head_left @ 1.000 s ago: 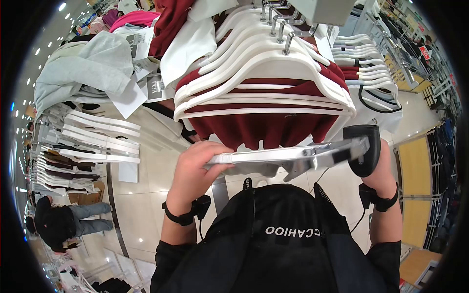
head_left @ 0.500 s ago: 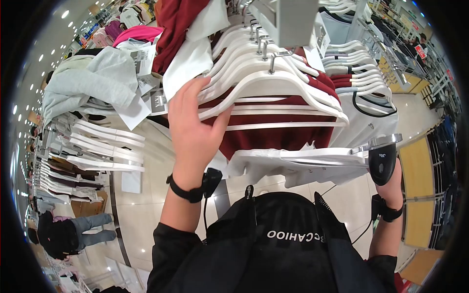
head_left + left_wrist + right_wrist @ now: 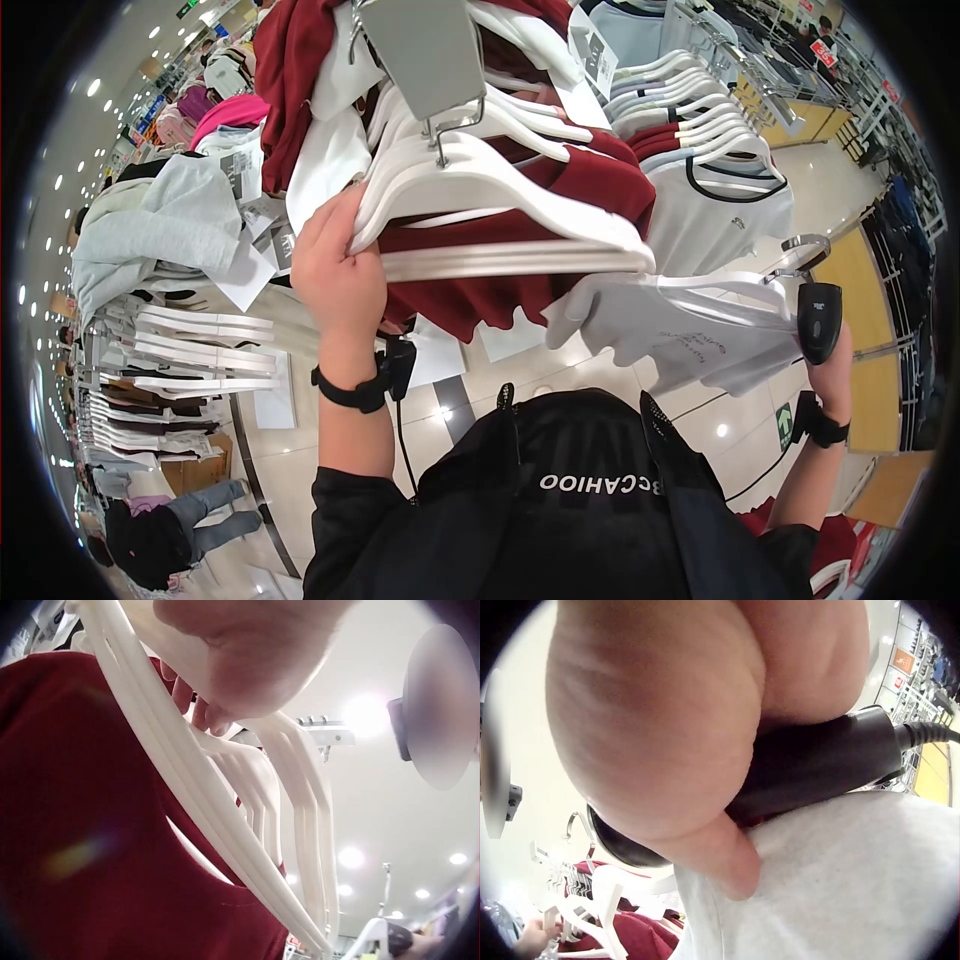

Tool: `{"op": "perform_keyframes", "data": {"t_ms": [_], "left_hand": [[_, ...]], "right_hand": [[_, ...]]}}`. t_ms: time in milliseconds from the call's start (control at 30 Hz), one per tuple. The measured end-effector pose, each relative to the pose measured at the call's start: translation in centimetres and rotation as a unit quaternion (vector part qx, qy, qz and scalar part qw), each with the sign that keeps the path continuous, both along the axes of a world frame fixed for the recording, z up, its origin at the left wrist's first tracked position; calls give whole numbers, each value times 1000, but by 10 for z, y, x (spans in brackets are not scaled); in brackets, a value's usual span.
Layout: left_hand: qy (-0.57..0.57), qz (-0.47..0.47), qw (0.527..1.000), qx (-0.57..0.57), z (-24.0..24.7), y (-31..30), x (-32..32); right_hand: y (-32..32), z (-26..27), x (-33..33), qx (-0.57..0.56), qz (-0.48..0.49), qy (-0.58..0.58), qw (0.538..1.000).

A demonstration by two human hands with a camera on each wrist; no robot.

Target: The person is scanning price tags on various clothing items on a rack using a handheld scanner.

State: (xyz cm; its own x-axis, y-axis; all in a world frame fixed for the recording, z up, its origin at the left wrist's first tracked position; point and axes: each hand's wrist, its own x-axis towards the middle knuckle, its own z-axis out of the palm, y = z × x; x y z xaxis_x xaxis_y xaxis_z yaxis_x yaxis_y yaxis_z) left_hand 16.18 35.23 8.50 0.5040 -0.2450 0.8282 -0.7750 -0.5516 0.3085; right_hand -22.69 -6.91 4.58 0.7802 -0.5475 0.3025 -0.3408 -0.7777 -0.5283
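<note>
My left hand [image 3: 340, 260] grips the left ends of several white hangers [image 3: 500, 190] on the rail, its fingers wrapped behind them in the left wrist view. Dark red garments [image 3: 460, 310] hang from these hangers. A black corded handheld scanner [image 3: 820, 322] is held in my right hand [image 3: 833, 375], its handle lying across the palm in the right wrist view. Beside the scanner a pale grey T-shirt [image 3: 690, 335] with small print hangs on its own white hanger, whose metal hook [image 3: 805, 245] reaches up by the scanner head. One fingertip overlaps the grey cloth [image 3: 840, 870].
A grey rail end [image 3: 420, 50] juts out above the hangers. Folded clothes [image 3: 150, 220] with paper tags are piled at left, above another row of white hangers [image 3: 205, 330]. At right hang more tops, including a black-necked T-shirt [image 3: 740, 205]. A person [image 3: 160, 535] appears at lower left.
My left hand let go of the grey T-shirt's hanger, reached up to the rail hangers and now grips them bunched together. My right hand, scanner and T-shirt have moved right.
</note>
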Motion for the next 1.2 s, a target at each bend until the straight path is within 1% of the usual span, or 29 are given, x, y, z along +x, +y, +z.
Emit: {"op": "perform_keyframes", "data": {"t_ms": [33,100,167,233,300,367,433,500,567,633,667,733,767,800,833,867,900,933,967,1000,1033,1067,1100,1167,1200], "left_hand": [[0,-1,1000,0,1,3,-1],[28,-45,999,1,5,9,-6],[40,-52,998,15,8,12,-16],[46,-58,997,28,9,16,-21],[22,-69,997,29,8,17,-25],[35,-62,997,36,10,15,-35],[38,-64,997,32,10,12,-38],[41,-65,997,32,11,12,-42],[41,-69,996,48,8,12,-43],[36,-68,996,42,6,10,-43],[43,-74,996,39,5,9,-43],[66,-75,994,45,7,10,-44],[65,-72,994,43,8,11,-45],[78,-83,992,53,10,10,-47],[91,-94,989,64,12,11,-48],[92,-91,990,62,16,12,-48],[108,-139,983,53,21,13,-48],[126,-187,973,43,24,15,-47],[129,-184,973,43,24,18,-44],[224,-220,949,-29,25,23,-40],[314,-252,910,-101,26,28,-35],[321,-208,913,-142,19,30,-25],[323,-205,913,-144,15,35,-14],[297,-142,941,-76,10,46,2],[370,-93,923,-51,16,47,-1]], "right_hand": [[3,5,5,-6,-10,-25,1000],[-6,3,7,14,-2,-31,999],[-18,1,5,4,34,27,999],[-11,10,25,-8,42,26,999],[-13,15,47,25,83,14,996],[-12,20,66,23,83,20,996],[1,31,96,-12,107,-56,993],[18,53,127,-5,115,-54,992],[31,69,156,-28,166,-68,983],[44,76,181,-36,167,-101,980],[49,83,192,-16,176,-75,981],[65,97,212,-3,198,-81,977],[71,101,221,12,217,-86,972],[75,101,229,0,229,-113,967],[75,102,237,-1,232,-112,966],[75,102,245,2,258,-98,961],[76,103,251,6,283,-83,956],[82,105,255,6,283,-74,956],[87,107,257,7,286,-71,956],[93,108,260,15,270,-60,961],[96,107,261,23,255,-49,966],[89,98,268,46,274,-63,959],[90,93,271,47,277,-61,958],[93,88,275,43,297,-66,951],[93,88,277,44,299,-65,951]]}}
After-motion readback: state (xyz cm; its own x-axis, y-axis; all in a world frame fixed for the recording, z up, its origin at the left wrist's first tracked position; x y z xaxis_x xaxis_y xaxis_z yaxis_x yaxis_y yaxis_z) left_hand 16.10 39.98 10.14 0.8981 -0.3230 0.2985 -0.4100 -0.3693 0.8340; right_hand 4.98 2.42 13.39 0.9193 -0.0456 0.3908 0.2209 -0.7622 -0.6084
